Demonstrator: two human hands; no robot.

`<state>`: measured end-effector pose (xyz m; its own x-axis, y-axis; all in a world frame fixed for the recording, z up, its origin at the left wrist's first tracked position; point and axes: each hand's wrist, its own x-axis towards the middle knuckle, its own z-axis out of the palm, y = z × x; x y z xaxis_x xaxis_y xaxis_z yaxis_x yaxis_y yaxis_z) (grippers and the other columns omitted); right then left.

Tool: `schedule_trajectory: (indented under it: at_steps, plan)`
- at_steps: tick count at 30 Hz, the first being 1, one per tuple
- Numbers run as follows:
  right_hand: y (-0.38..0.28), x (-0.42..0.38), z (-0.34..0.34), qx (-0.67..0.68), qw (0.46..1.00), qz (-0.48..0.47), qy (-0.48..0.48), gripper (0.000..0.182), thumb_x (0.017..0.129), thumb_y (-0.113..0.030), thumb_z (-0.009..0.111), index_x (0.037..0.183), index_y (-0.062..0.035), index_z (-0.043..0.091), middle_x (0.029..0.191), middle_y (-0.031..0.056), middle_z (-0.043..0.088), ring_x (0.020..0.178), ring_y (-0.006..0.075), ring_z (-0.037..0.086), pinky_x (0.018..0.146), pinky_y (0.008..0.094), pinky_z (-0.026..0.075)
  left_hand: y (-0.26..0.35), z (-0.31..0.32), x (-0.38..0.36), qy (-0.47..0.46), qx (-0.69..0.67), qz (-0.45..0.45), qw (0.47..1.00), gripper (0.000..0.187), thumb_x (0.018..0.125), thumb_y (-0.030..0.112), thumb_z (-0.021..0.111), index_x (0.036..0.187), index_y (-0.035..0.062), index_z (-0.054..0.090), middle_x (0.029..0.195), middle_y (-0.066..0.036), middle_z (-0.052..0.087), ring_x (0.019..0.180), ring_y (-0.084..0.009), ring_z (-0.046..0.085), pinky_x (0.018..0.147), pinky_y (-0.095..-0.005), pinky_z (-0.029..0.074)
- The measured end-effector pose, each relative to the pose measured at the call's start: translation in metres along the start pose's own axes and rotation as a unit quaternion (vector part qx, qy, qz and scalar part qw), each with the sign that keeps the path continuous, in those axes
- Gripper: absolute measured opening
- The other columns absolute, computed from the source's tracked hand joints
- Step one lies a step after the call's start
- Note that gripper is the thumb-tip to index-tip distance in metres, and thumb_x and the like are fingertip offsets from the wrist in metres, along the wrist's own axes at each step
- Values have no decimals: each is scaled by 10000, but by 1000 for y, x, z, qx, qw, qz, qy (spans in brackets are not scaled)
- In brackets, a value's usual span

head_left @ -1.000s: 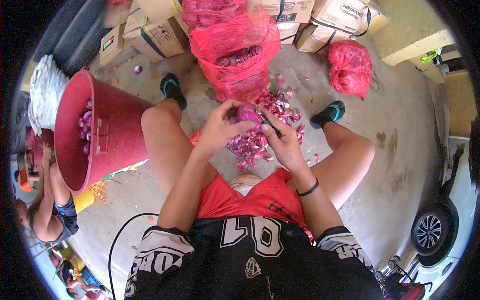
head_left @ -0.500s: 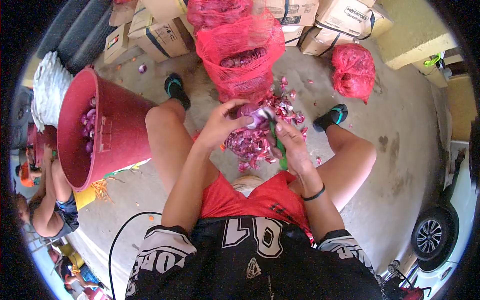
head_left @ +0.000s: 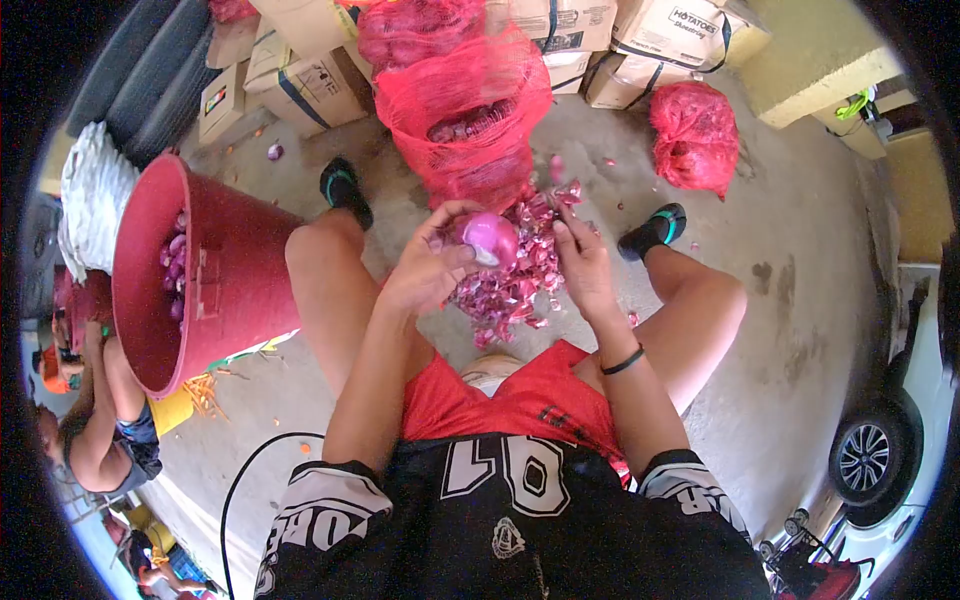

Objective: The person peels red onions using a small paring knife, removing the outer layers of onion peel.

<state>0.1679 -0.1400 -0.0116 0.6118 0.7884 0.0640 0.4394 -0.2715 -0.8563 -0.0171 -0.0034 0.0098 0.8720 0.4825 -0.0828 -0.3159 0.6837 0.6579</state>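
Black cloth with white lettering makes up the shirt [head_left: 620, 540] nearest the camera, and red shorts [head_left: 425, 395] come between it and the heap of peelings [head_left: 515, 290]. Above the heap's left part, the left hand [head_left: 425, 265] grasps an onion [head_left: 493, 240] by its side, the thumb set near a pale patch on the glossy purple-pink surface. Over the heap's right edge is the right hand [head_left: 583, 260], clear of the onion, with a dark band [head_left: 624, 362] around its wrist; its fingers bend inward, and I cannot tell whether they pinch anything. The heap is a loose spread of purple and whitish skins on the grey concrete floor [head_left: 770, 330]. Dark shoes [head_left: 655, 230] with turquoise trim are planted on either side of the heap, a little past it. Left of the heap is a red bin [head_left: 240, 280] with purple onions [head_left: 177, 265] inside, and farther left of it is another person [head_left: 100, 440], near a scatter of orange strips [head_left: 205, 392]. Just beyond the heap bulges a red mesh sack [head_left: 425, 85]. Beyond and right of the heap lies a smaller red bag [head_left: 695, 140], its contents hard to make out. Farthest past the heap, strapped cartons [head_left: 670, 35] are stacked
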Motion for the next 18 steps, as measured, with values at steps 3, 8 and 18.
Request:
schedule_trajectory:
  at_steps: [3, 8, 18]
  plan:
    - [-14, -9, 7, -1, 995, 39, -97, 551, 963, -270, 558, 1420, -12, 389, 1114, 218, 654, 855, 265, 653, 816, 355, 503, -5, 2, 2, 19, -16, 38, 999, 541, 819, 3, 680, 1292, 55, 421, 1230, -135, 565, 1112, -297, 592, 941, -469, 511]
    - [-42, -22, 11, 79, 993, -8, -84, 550, 949, -223, 557, 1432, -31, 378, 1262, 276, 557, 1083, 323, 632, 910, 372, 478, -10, 9, 1, 123, -10, 54, 991, 432, 820, -54, 670, 1177, 72, 461, 1128, -95, 577, 1031, -215, 608, 871, -383, 537]
    - [-61, -21, 13, 61, 989, -124, -47, 511, 908, -96, 584, 1397, -42, 449, 1172, 262, 608, 1052, 337, 643, 888, 379, 490, -24, 17, 9, 162, 35, 86, 982, 414, 792, -59, 705, 1113, 49, 467, 1048, -54, 562, 991, -152, 570, 887, -307, 490]
